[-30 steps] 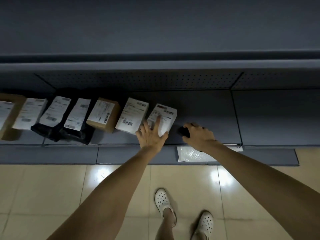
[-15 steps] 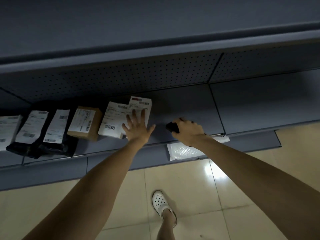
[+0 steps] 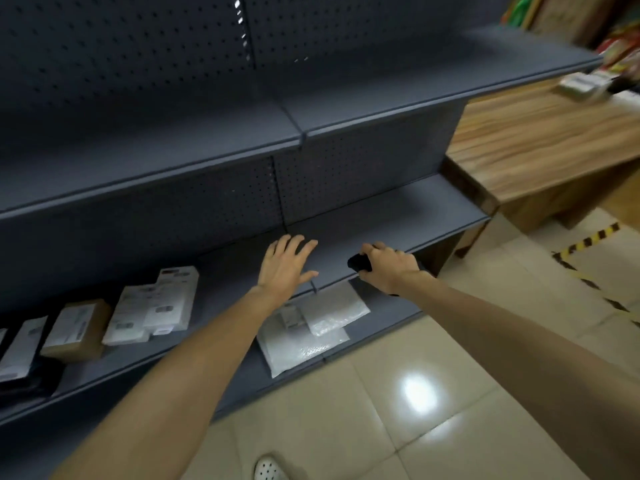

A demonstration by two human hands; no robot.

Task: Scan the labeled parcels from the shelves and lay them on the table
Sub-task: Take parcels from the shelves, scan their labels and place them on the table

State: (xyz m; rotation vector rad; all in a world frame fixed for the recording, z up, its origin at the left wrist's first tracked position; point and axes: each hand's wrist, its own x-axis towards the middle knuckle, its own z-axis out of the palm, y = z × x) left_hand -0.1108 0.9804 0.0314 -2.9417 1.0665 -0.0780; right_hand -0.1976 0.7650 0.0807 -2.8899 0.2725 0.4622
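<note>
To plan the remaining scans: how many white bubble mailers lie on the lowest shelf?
2. A smaller mailer lies on the lowest shelf below the right hand, partly on top of a larger mailer nearer the shelf's front edge. More may be hidden from this view.

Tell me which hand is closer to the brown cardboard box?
Left. The left hand is open, right of the cardboard box; the right hand, gripping a black scanner, is farther right.
</note>
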